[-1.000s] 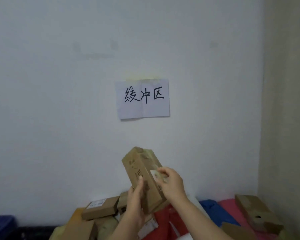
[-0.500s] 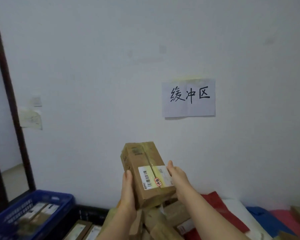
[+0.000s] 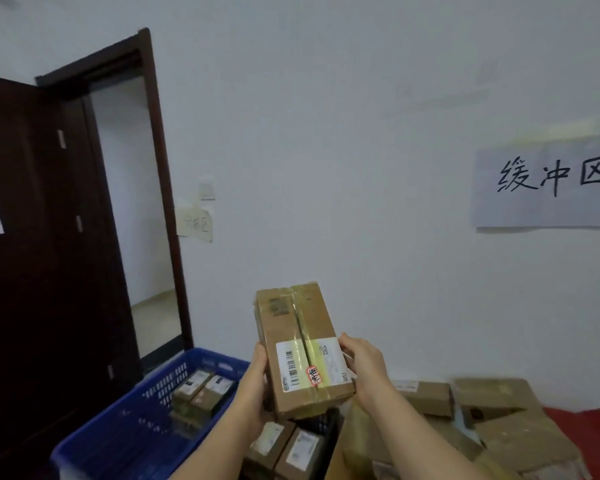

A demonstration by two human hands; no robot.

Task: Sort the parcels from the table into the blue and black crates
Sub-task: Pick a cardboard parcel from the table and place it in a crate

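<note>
Taped brown parcel (image 3: 300, 348), labelled, tilted above crates (image 3: 132, 427)

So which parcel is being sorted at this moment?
Start at the blue crate lower left, then look right. The cardboard box is raised between the left hand and right hand, barcode label and red sticker facing up; the other parcels all lie below.

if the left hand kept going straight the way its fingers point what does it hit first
The left hand points up and forward, already pressed to the left side of the parcel it holds with the right hand. Past that, only the bare white wall seems to lie ahead, though depth is unclear.
</note>
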